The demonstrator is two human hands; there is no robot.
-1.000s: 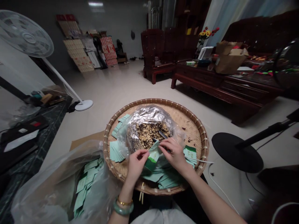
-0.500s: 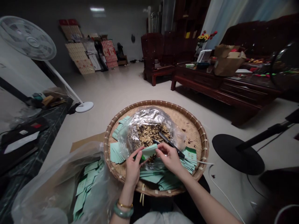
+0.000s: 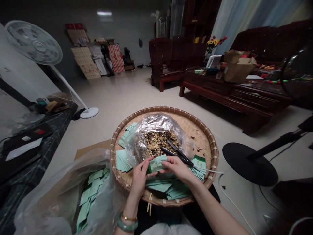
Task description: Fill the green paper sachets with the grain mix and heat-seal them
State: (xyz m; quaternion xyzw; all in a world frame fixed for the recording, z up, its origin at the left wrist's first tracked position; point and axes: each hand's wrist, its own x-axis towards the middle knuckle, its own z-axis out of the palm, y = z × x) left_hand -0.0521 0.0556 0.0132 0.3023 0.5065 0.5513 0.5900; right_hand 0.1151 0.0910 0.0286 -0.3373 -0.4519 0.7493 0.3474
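My left hand [image 3: 139, 176] and my right hand [image 3: 176, 167] both pinch one small green packet [image 3: 156, 163], held flat between them over the near part of a round woven tray [image 3: 207, 137]. My right hand also holds black tongs [image 3: 176, 150] that point up toward a clear plastic bag [image 3: 154, 137] of dried brown herbs in the tray's middle. Several loose green packets [image 3: 171, 191] lie on the tray under and around my hands.
A large plastic bag [image 3: 70, 195] with more green packets sits at the lower left. A white fan [image 3: 36, 44] stands at left, a black fan base [image 3: 249, 163] at right. Dark wooden furniture [image 3: 232, 94] lines the far right; a dark counter [image 3: 29, 147] runs along the left.
The packet, held upright and open a second ago, now lies flat and closed between both hands. The tongs have lifted out of the herbs and rest in my right hand.
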